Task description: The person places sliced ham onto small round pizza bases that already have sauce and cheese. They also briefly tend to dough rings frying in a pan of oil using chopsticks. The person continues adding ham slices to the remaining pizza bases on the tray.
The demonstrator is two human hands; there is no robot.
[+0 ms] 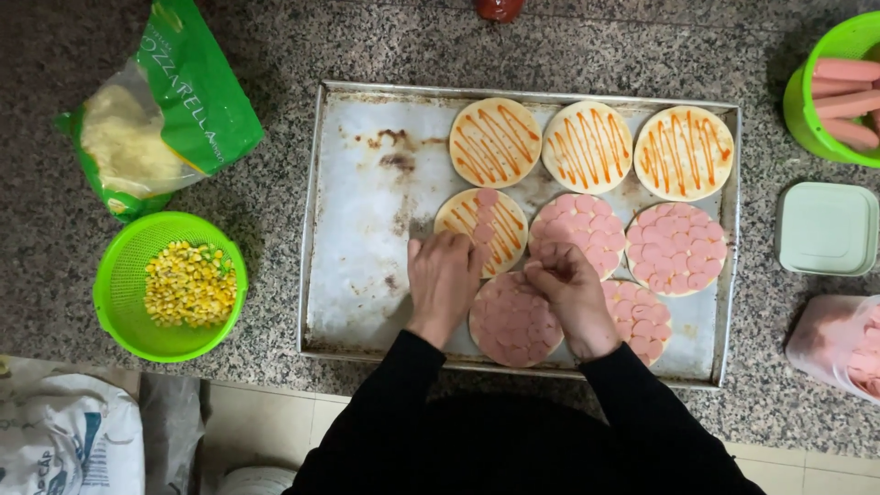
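At ten o'clock on the table [568,46] lies a green-and-clear shredded-cheese bag [156,115], a green corn colander [170,286] below it. On the baking tray [357,211], the left hand [444,280] rests half-curled on a sauced pizza base [483,229], its grip unclear; the right hand [570,291] pinches sausage slices [547,249]. At three o'clock, a pale lidded box [828,228]; a pink packet [839,341] is cut off.

Even, moderately bright overhead light; soft shadows fall beside the bowls [170,286]. Mild glare on the tray [367,183]. Hands [445,280] slightly blurred.
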